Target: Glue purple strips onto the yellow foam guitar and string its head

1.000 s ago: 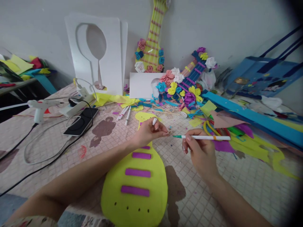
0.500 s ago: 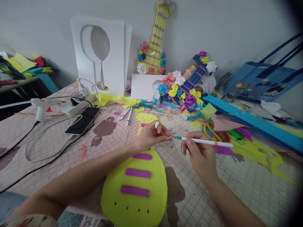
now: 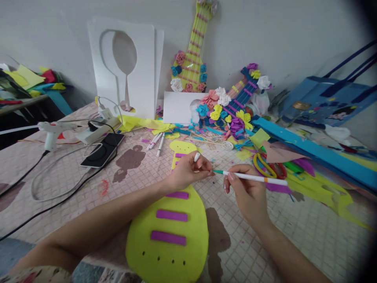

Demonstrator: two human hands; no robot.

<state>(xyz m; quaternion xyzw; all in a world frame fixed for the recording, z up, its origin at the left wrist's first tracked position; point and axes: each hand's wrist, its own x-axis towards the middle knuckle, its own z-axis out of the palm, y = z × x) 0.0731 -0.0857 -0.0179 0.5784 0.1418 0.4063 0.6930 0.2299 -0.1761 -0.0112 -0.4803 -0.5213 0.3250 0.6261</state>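
Note:
My right hand [image 3: 246,188] is closed round a white felt-tip pen [image 3: 256,177] with a green front end and an orange band, its tip pointing left. That tip meets or almost meets the pinched thumb and forefinger of my left hand [image 3: 191,169]; anything between those fingertips is too small to make out. A small white piece, looking like a pen cap [image 3: 196,157], sticks up from the fingers of my left hand. Beneath that hand lies a yellow guitar-shaped cutout [image 3: 167,228] with purple strips [image 3: 168,237] across it and several small holes at both ends.
Several white pens [image 3: 160,144] lie beyond the cutout. To the left are a phone [image 3: 103,150], cables and a glue gun [image 3: 51,133]. Paper scraps and scissors [image 3: 263,165] lie right. Decorated guitars [image 3: 193,59], white boards [image 3: 144,70] and a blue bag [image 3: 326,98] stand behind.
The pen and my right hand have shifted slightly left, bringing the green tip closer to my left fingertips. My left hand has barely moved.

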